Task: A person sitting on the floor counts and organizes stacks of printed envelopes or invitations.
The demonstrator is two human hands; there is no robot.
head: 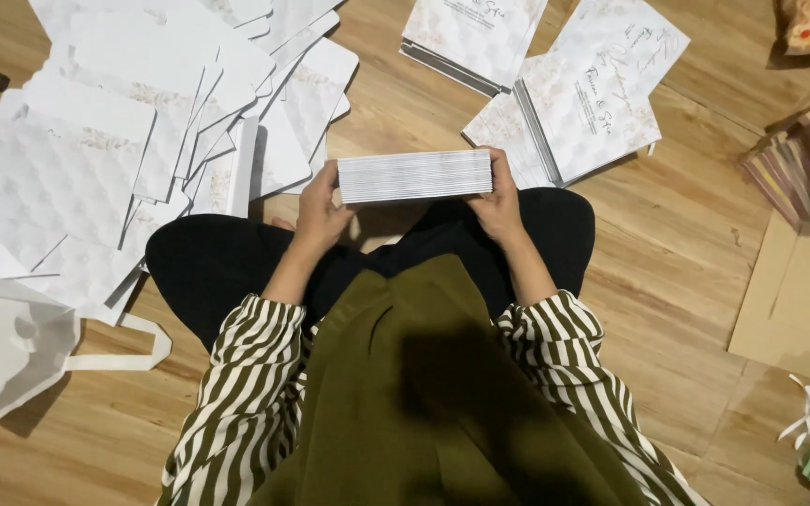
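Above my lap, my left hand (319, 217) and right hand (498, 203) grip the ends of a card stack (414, 175), fingers closed on it. Loose cards (96, 141) lie left; piled cards (583, 103) ahead.

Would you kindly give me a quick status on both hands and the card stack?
Left hand, right hand grip stack of white cards by its ends. Stack level above lap. Nothing obstructing.

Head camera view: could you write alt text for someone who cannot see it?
Seen from above, a person sitting on a wooden floor holds a thick stack of white cards edge-on, left hand and right hand gripping its ends. Loose white envelopes lie spread on the left, and piles of printed cards lie ahead on the right.
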